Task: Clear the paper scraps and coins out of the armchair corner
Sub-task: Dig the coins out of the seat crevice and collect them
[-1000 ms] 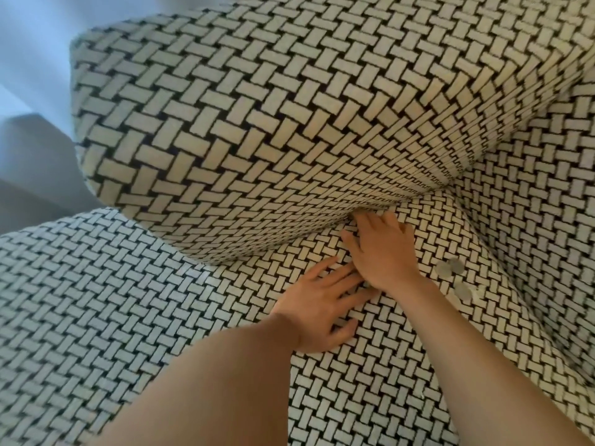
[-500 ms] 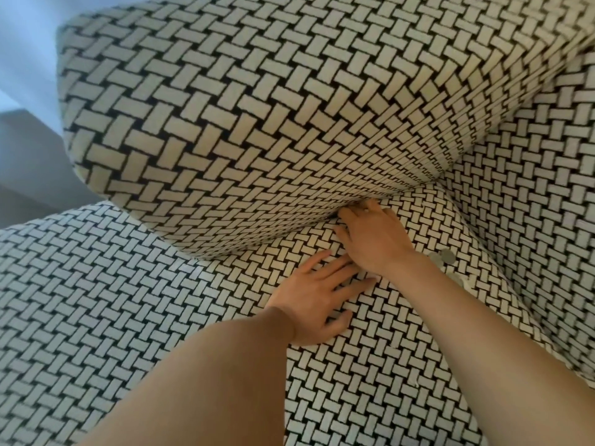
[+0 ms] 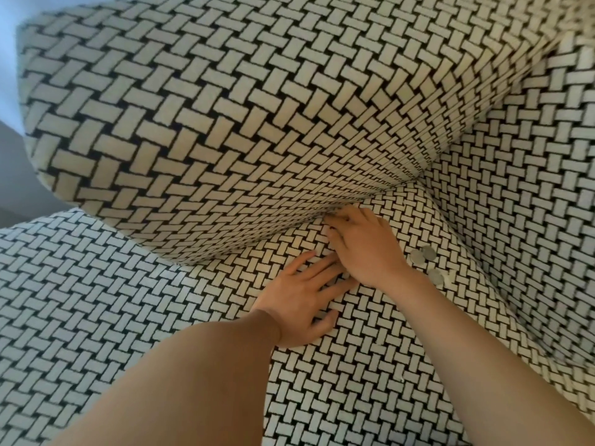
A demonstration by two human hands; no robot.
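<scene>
Coins (image 3: 423, 254), three, lie on the seat (image 3: 370, 365) near the corner, just beside the right wrist. Left hand (image 3: 299, 304) rests flat on the seat, fingers (image 3: 323, 268) straight and spread, holding nothing. Right hand (image 3: 367, 249) has its bent fingertips (image 3: 341, 218) at the crease under the armrest (image 3: 225, 123); any hold cannot be told.

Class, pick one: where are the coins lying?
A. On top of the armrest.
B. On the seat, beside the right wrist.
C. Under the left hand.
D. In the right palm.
B: the coins lie loose on the seat, close beside the right hand at its wrist.
</scene>
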